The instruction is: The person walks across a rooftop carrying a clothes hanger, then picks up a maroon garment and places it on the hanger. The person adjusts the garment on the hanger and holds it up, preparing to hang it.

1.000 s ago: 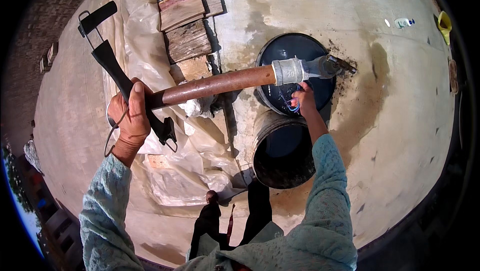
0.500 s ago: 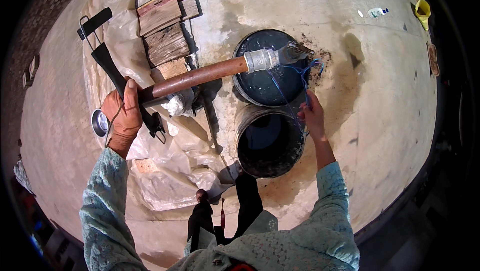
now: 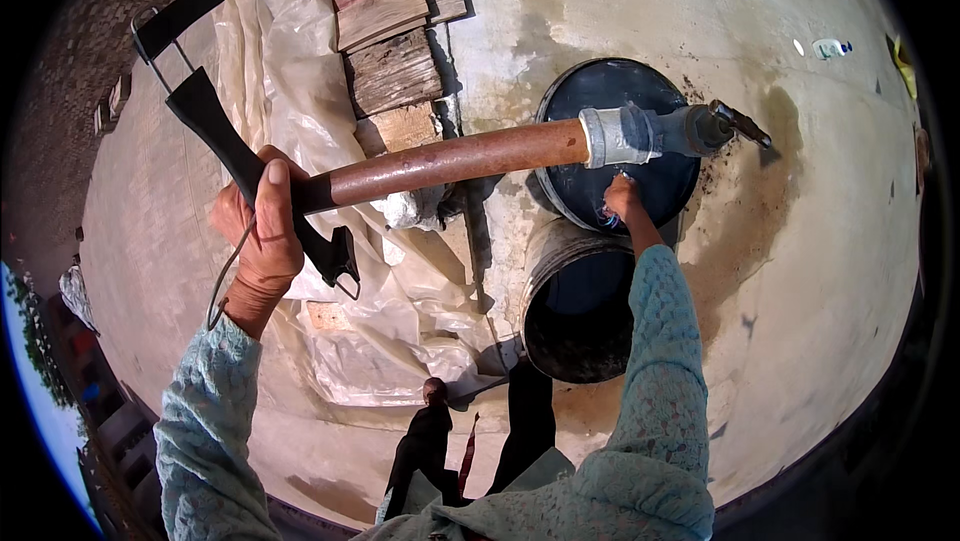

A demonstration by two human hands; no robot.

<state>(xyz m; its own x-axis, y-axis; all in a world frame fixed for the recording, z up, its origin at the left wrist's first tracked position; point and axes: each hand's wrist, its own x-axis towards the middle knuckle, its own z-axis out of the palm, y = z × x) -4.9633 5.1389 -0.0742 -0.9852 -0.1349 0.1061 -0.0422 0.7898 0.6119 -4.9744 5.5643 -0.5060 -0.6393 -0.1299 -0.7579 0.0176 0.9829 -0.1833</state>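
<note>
Head view. Left hand [image 3: 262,226] grasping a black bar [image 3: 214,131] at the end of the pipe [image 3: 450,163], which crosses above the far bucket [image 3: 612,62], tap [image 3: 735,124] projecting over floor [image 3: 830,241]; markings on the fitting [image 3: 615,136] unreadable. Right hand [image 3: 623,197] clenched on blue string [image 3: 607,215] above that bucket; string bunched, looped wide half a second earlier.

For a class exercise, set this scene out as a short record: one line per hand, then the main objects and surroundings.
Left hand: gripping a black bar
Right hand: closed on blue string, over the far bucket
Pipe: brown, with a grey metal fitting towards its right end
Near bucket: beside the far one, dark inside
Ground, left: crumpled clear plastic sheet, wooden boards
Ground, upper right: white bottle, blue cap
</note>
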